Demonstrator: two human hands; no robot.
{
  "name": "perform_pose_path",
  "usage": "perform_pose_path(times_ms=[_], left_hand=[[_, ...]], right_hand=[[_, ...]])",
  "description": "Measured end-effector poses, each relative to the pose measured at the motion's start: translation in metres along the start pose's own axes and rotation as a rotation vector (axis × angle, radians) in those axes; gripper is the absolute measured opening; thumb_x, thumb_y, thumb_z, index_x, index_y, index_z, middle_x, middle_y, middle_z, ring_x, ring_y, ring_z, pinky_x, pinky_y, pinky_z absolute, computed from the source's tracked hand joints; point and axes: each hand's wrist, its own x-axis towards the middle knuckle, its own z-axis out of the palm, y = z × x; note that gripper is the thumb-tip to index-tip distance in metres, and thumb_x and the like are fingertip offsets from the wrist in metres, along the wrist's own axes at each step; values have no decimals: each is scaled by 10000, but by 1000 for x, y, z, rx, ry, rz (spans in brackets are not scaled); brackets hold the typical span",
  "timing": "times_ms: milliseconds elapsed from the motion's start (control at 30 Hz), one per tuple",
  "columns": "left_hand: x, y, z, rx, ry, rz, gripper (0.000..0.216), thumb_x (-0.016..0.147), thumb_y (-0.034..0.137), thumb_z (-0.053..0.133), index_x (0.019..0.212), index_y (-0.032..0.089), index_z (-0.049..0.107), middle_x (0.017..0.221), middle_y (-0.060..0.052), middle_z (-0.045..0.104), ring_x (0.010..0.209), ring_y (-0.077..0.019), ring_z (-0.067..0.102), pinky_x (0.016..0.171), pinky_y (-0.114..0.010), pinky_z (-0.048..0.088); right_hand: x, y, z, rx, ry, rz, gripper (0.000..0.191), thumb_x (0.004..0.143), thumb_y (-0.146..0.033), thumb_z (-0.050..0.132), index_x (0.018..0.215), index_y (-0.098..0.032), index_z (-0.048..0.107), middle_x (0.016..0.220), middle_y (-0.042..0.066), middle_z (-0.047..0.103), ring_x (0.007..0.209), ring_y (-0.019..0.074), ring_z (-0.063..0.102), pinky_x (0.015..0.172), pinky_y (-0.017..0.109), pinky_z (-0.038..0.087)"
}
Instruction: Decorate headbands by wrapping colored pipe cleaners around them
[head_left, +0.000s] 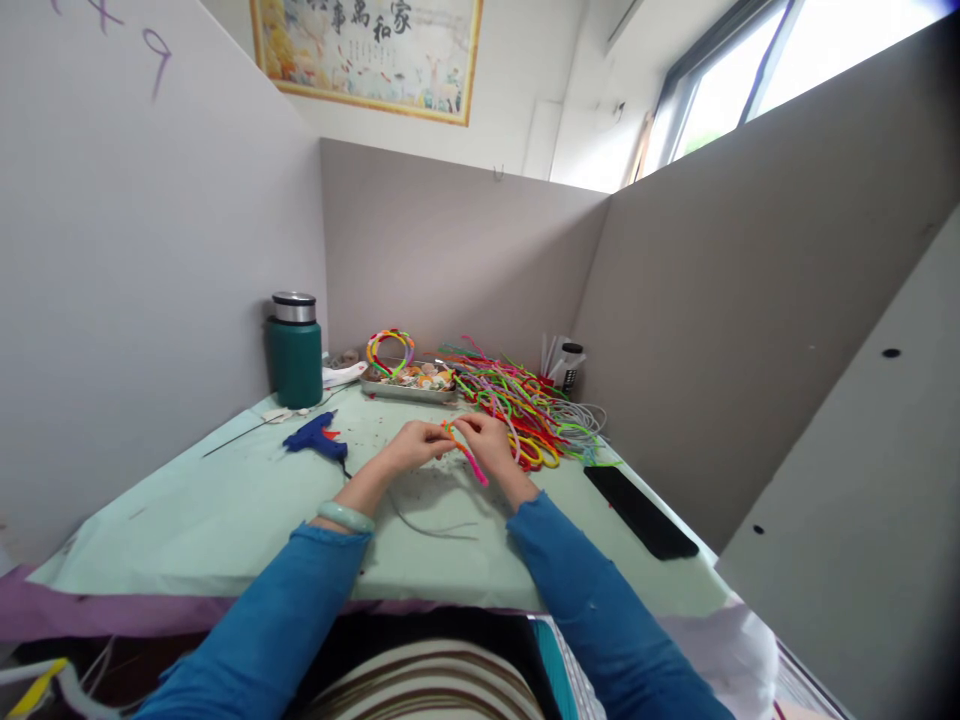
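Near the middle of the table, my left hand (414, 446) and my right hand (489, 442) are close together. Both pinch a short multicoloured cord (475, 466) between thumb and fingers. It shows green and orange at the fingertips, and its bright pink end hangs down between the hands. Just behind my right hand lies a heap of colourful cords (510, 395). A blue hot glue gun (316, 436) rests on its side left of my left hand. Under my wrists, a thin grey wire (431, 530) curves across the cloth.
A green thermos (295, 350) stands at the back left. A metal tray (405, 392) holds small decorations, with multicoloured rings (390, 354) on it. A black phone-like slab (641, 512) lies at the right edge. Grey partitions (465, 240) enclose the green-covered table (225, 520).
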Motion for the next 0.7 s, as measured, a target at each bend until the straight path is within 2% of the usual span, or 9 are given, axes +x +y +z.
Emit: perform_pose_path(times_ms=[133, 267, 433, 600, 700], left_hand=[[0, -2, -1, 33, 27, -3, 403, 750, 476, 497, 572, 140, 629, 483, 26, 464, 488, -95, 374, 494, -221, 287], [2, -8, -1, 65, 42, -29, 389, 745, 464, 481, 599, 139, 638, 470, 39, 413, 489, -93, 351, 475, -221, 255], [3, -5, -1, 112, 78, -89, 308, 712, 356, 460, 530, 137, 577, 456, 43, 388, 478, -87, 333, 473, -227, 228], [1, 3, -3, 58, 109, -115, 286, 691, 352, 459, 535, 138, 566, 456, 48, 367, 484, -86, 325, 476, -223, 230], [1, 5, -4, -3, 129, -102, 329, 702, 412, 481, 570, 133, 593, 460, 51, 356, 481, -81, 312, 470, -218, 229]], right_hand=[[0, -4, -1, 52, 88, -42, 213, 804, -333, 536, 831, -204, 702, 862, 40, 699, 810, 185, 620, 752, 289, 468], [-3, -13, -3, 119, 92, -139, 208, 815, -328, 539, 826, -203, 705, 870, 51, 694, 820, 181, 620, 780, 294, 468], [-3, -14, -3, 108, 121, -163, 206, 813, -327, 543, 811, -200, 705, 836, 51, 692, 793, 178, 615, 757, 290, 467], [0, -3, 0, 55, 204, -80, 226, 796, -327, 530, 770, -182, 702, 781, 46, 690, 727, 175, 607, 681, 269, 451], [2, 3, 1, 0, 174, 5, 229, 778, -322, 524, 745, -183, 703, 761, 36, 691, 697, 171, 598, 647, 257, 435]])
